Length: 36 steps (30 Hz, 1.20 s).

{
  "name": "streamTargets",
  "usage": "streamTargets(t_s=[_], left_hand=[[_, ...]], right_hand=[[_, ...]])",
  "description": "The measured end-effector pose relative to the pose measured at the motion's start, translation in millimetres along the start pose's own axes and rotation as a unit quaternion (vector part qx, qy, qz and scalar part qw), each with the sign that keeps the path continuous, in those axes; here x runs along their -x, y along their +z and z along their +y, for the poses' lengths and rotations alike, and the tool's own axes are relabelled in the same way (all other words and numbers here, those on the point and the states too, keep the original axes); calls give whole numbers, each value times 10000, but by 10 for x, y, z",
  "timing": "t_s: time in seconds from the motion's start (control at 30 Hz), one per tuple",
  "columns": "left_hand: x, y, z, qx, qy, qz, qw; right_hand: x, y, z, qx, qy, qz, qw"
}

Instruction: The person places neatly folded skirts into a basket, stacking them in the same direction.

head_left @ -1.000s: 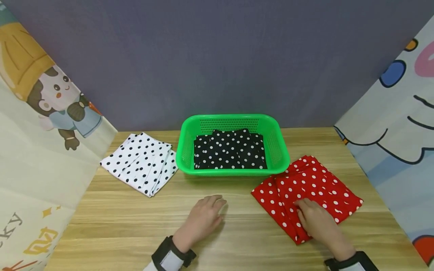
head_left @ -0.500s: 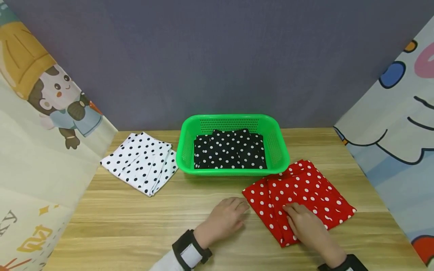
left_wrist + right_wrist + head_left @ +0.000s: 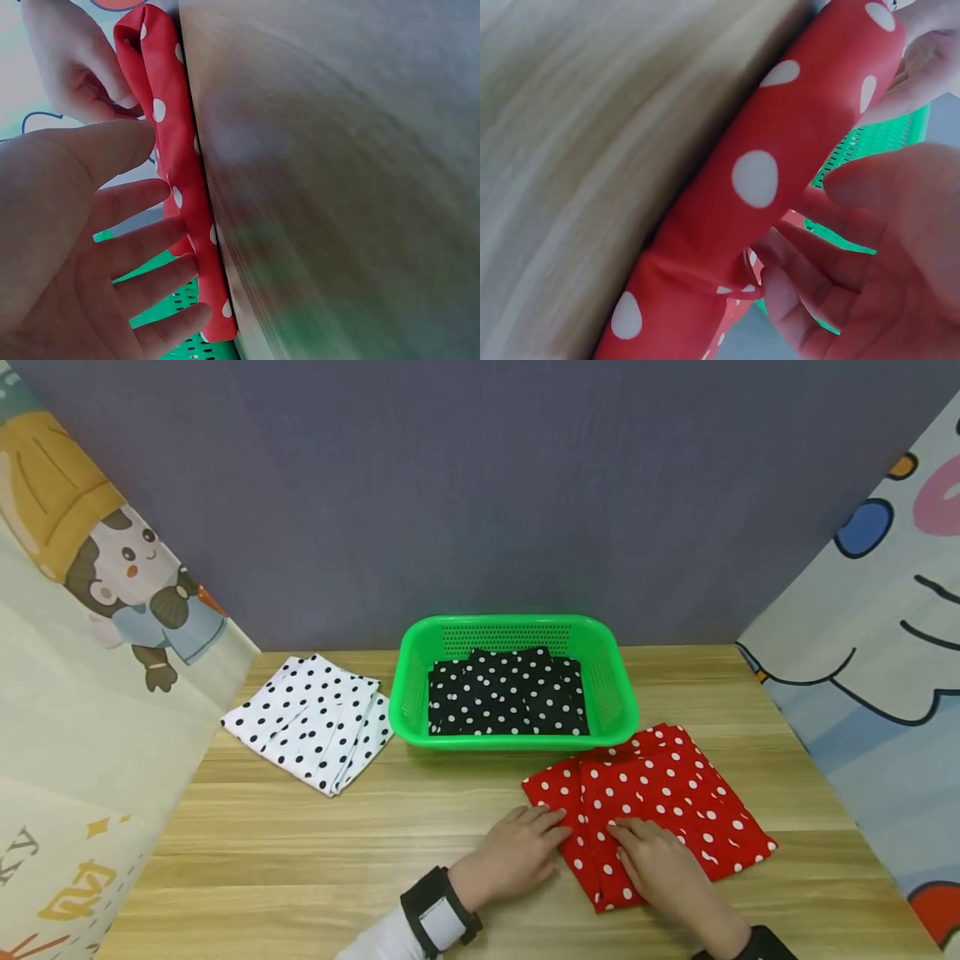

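Observation:
A folded red cloth with white dots (image 3: 697,793) lies on the wooden table, its upper corner close against the basket. My right hand (image 3: 663,868) rests on its near part, fingertips pressing the top layer. In the right wrist view the thumb (image 3: 855,180) stands apart from the fingers, which touch a small fold. My left hand (image 3: 517,856) is at the cloth's left edge, its fingertips touching it. The left wrist view shows those fingers (image 3: 150,244) spread and nearly straight along the folded red edge (image 3: 176,135).
A green plastic basket (image 3: 626,710) holding folded black cloth with white dots (image 3: 510,693) stands at the back middle. Left of it lies a folded white cloth with black dots (image 3: 307,718). A grey panel (image 3: 495,502) rises behind the wooden table (image 3: 262,860), with printed sheets on both sides.
The red cloth has slid left and slightly nearer under my right hand. My left hand has moved right, from bare table to the cloth's left edge. Basket and white cloth have stayed put.

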<state>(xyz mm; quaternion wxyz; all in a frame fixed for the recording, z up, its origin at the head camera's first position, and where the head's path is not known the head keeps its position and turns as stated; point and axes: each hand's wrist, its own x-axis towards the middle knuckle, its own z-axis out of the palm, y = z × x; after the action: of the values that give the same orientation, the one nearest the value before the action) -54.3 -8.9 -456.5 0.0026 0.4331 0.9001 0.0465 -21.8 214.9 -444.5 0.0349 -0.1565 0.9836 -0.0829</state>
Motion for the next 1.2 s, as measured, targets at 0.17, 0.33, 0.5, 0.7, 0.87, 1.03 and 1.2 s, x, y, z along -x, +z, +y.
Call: streamTargets(t_s=[0.17,0.33,0.5,0.7,0.87,1.03,1.2], left_hand=[[30,10,-30,-121,-68,36,9999],[108,7,-80,-128,-192,-1,9997],[229,-10,-146,-53,-348,41,9994],[398,-67,-238,61,-646,132,9978],[506,-98,-302,196,-956,85,9952],[592,-96,-366,312,-1238,48,9918],[672,-96,-412,447,-1421,162,9887]], right_hand=[[2,-39,-47,-220,28,-189,9996],[-5,-72,-81,-552,12,-97,9984],[-14,-61,-37,-479,-18,463,9978],[-12,-24,115,-230,29,1040,9943],[-2,13,221,-156,233,1135,9931],[-3,35,265,-112,414,1023,9938],[-7,82,241,-183,488,619,9967]])
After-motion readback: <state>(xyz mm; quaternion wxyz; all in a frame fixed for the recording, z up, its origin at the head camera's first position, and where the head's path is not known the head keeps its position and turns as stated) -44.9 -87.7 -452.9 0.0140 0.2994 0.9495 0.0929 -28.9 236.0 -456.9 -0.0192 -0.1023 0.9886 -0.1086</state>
